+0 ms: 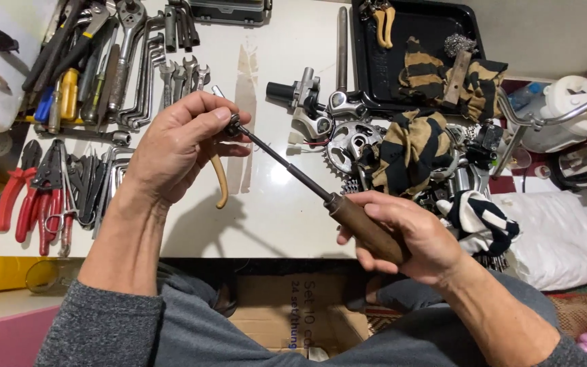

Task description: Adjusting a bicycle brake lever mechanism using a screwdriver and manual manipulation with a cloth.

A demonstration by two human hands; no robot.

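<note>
Your right hand [412, 238] is wrapped tight around the brown wooden handle of a screwdriver [307, 185]. Its thin dark steel shaft runs up and leftward to your left hand [181, 139]. There your fingers are curled in, pinching a small metal part [231, 126] at the shaft's tip between thumb and forefinger; a tan curved handle [221, 182] hangs out just below that palm, and what it belongs to is hidden.

Beyond your right hand, a black tray [375, 68] holds orange-handled pliers [382, 20], a striped tan-and-black rag [453, 75] and a small wood-handled tool. Between tray and hand lies a heap of shiny bicycle parts with a toothed chainring [348, 146] and a second striped rag [409, 146].

Under both hands is smooth white tabletop [273, 217], bare in the strip between your wrists, with its near edge just behind them and an open cardboard box [287, 312] below. Left of your left hand lie rows of steel wrenches [181, 75] and red-handled pliers [25, 197], close together.
</note>
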